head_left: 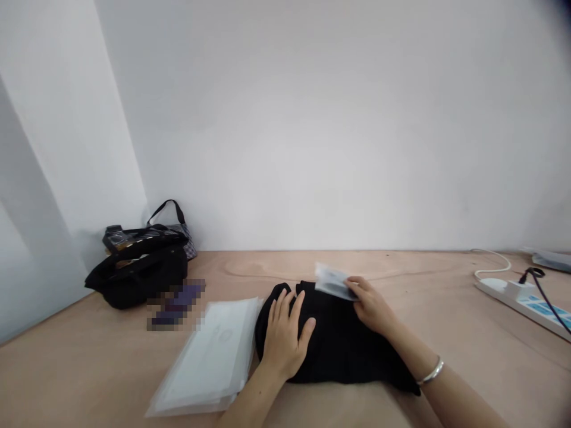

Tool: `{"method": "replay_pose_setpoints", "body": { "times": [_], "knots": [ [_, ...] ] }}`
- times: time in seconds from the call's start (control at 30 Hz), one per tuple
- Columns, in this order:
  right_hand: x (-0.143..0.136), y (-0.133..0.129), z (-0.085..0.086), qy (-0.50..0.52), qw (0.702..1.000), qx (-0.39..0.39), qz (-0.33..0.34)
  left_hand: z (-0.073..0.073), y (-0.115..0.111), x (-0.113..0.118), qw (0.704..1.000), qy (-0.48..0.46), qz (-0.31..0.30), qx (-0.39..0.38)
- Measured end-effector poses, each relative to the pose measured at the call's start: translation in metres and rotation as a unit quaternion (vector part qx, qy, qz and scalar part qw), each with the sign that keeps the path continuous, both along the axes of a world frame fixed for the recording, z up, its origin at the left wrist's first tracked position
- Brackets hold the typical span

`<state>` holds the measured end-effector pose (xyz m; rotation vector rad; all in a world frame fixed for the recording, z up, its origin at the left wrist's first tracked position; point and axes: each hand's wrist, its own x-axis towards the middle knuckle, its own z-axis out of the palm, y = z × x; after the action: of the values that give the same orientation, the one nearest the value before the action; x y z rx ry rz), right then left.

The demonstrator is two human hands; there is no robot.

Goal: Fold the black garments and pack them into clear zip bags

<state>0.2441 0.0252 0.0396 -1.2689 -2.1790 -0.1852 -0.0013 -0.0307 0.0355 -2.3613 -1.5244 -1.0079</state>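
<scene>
Black folded cloth (343,345) lies on the table in front of me. My left hand (286,336) rests flat on its left part with the fingers spread. Above the cloth's back edge, my right hand (368,306) pinches a small translucent sheet or packet (332,282) by its right end. That packet looks slightly blurred. Left of the cloth is a stack of clear, frosted plastic bags (214,356), its right edge close to the cloth. A silver bangle is on my right wrist.
A black bag (143,273) stands at the back left, with a striped bag (191,241) behind it. A pixelated purple item (177,304) lies nearby. At the right is a white power strip (526,300) with cables.
</scene>
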Motion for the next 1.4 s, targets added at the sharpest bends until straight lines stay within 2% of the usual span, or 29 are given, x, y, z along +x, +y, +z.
{"method": "replay_pose_setpoints", "body": {
  "times": [0.03, 0.1, 0.17, 0.27, 0.37, 0.43, 0.5, 0.57, 0.67, 0.8, 0.9, 1.03, 1.1, 1.2, 1.3, 1.4],
  "knots": [
    [-0.01, -0.004, -0.001, 0.02, 0.997, 0.002, 0.075, 0.004, -0.001, -0.002, 1.0, -0.012, -0.002, 0.021],
    [-0.028, -0.014, -0.003, 0.03, 0.984, -0.024, 0.175, 0.01, -0.004, -0.007, 0.998, -0.029, -0.007, 0.046],
    [-0.041, -0.024, -0.004, 0.029, 0.972, -0.061, 0.227, 0.014, -0.005, -0.011, 0.998, -0.03, -0.02, 0.043],
    [-0.049, -0.032, -0.009, 0.029, 0.962, -0.098, 0.252, 0.014, -0.006, -0.013, 0.998, 0.01, -0.066, -0.005],
    [-0.046, -0.032, -0.018, -0.012, 0.974, -0.1, 0.201, 0.008, -0.006, -0.012, 0.985, 0.086, -0.12, -0.087],
    [-0.041, -0.031, -0.025, -0.049, 0.987, -0.112, 0.1, 0.002, -0.007, -0.008, 0.975, 0.12, -0.117, -0.146],
    [-0.034, -0.031, -0.031, -0.074, 0.985, -0.154, -0.025, -0.002, -0.01, -0.002, 0.97, 0.133, -0.084, -0.186],
    [-0.027, -0.032, -0.037, -0.092, 0.966, -0.209, -0.122, -0.005, -0.015, 0.006, 0.969, 0.136, -0.043, -0.201],
    [-0.019, -0.035, -0.044, -0.119, 0.941, -0.255, -0.188, -0.007, -0.022, 0.018, 0.971, 0.141, 0.029, -0.189],
    [-0.014, -0.036, -0.051, -0.13, 0.934, -0.255, -0.212, -0.002, -0.028, 0.022, 0.969, 0.157, 0.098, -0.165],
    [-0.014, -0.034, -0.054, -0.129, 0.936, -0.249, -0.212, 0.009, -0.023, 0.023, 0.969, 0.156, 0.096, -0.167],
    [-0.014, -0.033, -0.054, -0.125, 0.941, -0.235, -0.206, 0.02, 0.0, 0.035, 0.978, 0.147, 0.06, -0.134],
    [-0.014, -0.034, -0.054, -0.122, 0.944, -0.228, -0.204, 0.018, 0.016, 0.042, 0.98, 0.147, 0.039, -0.126],
    [-0.014, -0.035, -0.053, -0.118, 0.946, -0.227, -0.197, 0.006, 0.033, 0.046, 0.973, 0.151, 0.033, -0.169],
    [-0.014, -0.036, -0.053, -0.111, 0.947, -0.227, -0.2, -0.006, 0.037, 0.041, 0.966, 0.142, 0.042, -0.21],
    [-0.013, -0.036, -0.051, -0.095, 0.948, -0.218, -0.211, -0.011, 0.034, 0.036, 0.967, 0.127, 0.061, -0.214]
  ]
}}
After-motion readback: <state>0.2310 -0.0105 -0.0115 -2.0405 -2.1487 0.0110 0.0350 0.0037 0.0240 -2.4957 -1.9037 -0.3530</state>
